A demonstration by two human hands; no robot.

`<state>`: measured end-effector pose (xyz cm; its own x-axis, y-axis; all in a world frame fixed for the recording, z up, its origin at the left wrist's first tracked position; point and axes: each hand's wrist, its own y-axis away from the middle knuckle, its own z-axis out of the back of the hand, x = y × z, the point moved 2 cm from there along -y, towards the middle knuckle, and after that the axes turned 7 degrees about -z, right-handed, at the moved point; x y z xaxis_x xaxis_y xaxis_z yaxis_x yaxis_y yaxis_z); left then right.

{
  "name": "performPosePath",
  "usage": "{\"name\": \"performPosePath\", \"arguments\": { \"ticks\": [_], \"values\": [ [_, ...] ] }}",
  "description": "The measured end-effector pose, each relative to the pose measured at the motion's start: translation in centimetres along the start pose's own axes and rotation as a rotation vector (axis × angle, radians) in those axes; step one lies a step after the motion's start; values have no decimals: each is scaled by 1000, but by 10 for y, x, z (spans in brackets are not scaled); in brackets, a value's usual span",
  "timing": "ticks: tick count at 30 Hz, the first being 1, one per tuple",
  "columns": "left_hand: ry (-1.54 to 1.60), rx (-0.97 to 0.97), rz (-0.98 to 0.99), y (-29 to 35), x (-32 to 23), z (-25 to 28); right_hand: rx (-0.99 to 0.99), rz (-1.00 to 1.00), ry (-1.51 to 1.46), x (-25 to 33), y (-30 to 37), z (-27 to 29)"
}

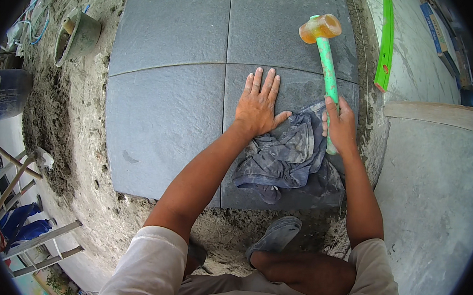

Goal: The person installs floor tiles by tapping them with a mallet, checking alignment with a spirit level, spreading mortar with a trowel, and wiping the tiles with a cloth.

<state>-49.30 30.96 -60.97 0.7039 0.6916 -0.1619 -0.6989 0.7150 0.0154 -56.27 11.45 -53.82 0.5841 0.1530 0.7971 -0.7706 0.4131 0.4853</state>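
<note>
My left hand (258, 106) lies flat, fingers spread, on a dark grey paving tile (301, 86), close to the joint with the tile beside it. In my right hand (340, 124) is a rubber mallet (326, 58), gripped by its green handle; its amber head is raised toward the far right tile (267, 23). A crumpled, dusty grey cloth (285, 156) rests on the near right tile between my two forearms. Two more tiles of the same kind make up the left side, the nearer one (163, 131) bare and textured.
A green spirit level (386, 43) lies at the right on pale marble-look flooring. Left of the tiles is rough sandy mortar (85, 115) with a bucket (80, 35). A ladder (43, 246) is at the lower left. A taut string runs along the right tile edge.
</note>
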Motion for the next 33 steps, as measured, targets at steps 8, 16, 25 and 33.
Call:
{"name": "performPosePath", "arguments": {
  "ticks": [8,16,25,33],
  "values": [
    [4,-109,137,-28,31,-7,-79,-7,-33,-18,23,38],
    [-117,-84,290,-45,46,-10,-164,97,206,-41,51,58],
    [-66,88,-154,-146,-130,-10,-197,143,182,-45,80,82],
    [-59,111,-268,-175,-164,-2,-262,92,116,-65,87,110]
  ]
}}
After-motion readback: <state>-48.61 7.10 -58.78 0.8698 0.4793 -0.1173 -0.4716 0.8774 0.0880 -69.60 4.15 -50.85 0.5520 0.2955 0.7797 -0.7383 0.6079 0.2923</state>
